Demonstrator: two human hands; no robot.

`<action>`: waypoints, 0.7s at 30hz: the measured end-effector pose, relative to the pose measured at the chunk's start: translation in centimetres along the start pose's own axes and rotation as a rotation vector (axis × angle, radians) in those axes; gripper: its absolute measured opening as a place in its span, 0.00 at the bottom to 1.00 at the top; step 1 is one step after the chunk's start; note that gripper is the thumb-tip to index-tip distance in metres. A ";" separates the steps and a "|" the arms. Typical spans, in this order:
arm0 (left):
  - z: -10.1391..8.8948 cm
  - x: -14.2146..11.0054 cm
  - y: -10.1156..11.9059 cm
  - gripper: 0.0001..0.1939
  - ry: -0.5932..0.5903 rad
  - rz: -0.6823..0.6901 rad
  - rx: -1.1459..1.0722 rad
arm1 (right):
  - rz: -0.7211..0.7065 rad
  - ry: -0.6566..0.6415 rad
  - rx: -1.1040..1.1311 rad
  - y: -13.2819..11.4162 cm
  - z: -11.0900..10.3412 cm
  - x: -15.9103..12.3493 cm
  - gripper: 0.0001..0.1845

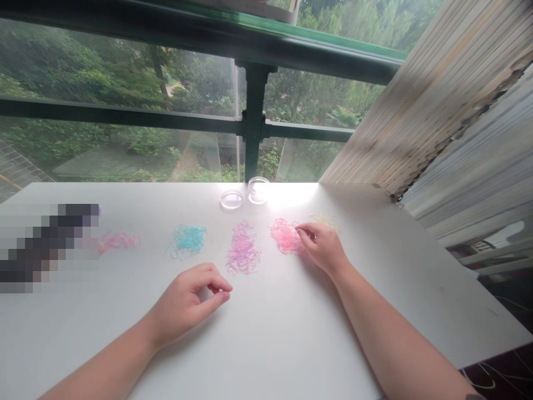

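Curling at one pink band pile (283, 235), the right hand (320, 244) looks half-closed; left hand (189, 300), pinched. Can't tell if either's gripping anything. Past the left: one purple pile (243, 250), one teal pile (189, 240), one deeper-pink pile (119, 240). Behind right: one yellow pile (327, 220). Farther: two-plus clear dishes (231, 200).

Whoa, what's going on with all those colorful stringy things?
The right hand has its fingertips at the edge of a pink pile of thin, stringy pieces; whether it holds one is hard to see. The left hand is nearest the purple pile, thumb and finger close together. A blue pile, a smaller pink one farther left and a pale yellow one also lie on the white table. Clear round dishes sit behind them.
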State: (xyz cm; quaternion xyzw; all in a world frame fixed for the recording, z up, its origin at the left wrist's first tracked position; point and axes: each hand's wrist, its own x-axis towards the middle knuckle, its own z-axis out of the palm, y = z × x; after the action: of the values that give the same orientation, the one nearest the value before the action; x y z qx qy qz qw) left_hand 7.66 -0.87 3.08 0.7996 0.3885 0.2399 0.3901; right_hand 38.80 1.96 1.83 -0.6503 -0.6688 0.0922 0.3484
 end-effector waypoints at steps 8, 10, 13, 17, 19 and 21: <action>0.1 0.0 -0.1 0.07 -0.004 0.002 -0.008 | 0.092 -0.018 -0.009 -0.2 -0.6 0.1 0.12; 0.1 0.0 -0.2 0.07 -0.004 0.004 -0.008 | 0.134 -0.029 -0.008 -0.2 -0.8 0.1 0.13; 0.1 0.1 -0.3 0.07 -0.001 0.007 -0.006 | 0.170 -0.033 -0.025 -0.1 -1.1 0.2 0.13; 0.1 -0.1 -0.3 0.07 -0.008 0.005 -0.002 | 0.187 -0.035 -0.058 0.0 -1.2 0.3 0.13; 0.0 -0.2 -0.2 0.07 -0.009 0.003 -0.004 | 0.188 -0.031 -0.068 0.0 -1.2 0.3 0.13; 0.0 -0.2 -0.2 0.07 -0.006 0.004 -0.006 | 0.182 -0.023 -0.067 0.0 -1.1 0.3 0.13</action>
State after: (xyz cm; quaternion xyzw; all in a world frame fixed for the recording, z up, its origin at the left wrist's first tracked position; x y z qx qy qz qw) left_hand 7.47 -0.98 2.85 0.7998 0.3851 0.2393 0.3934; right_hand 39.46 1.88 2.77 -0.7187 -0.6135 0.1085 0.3087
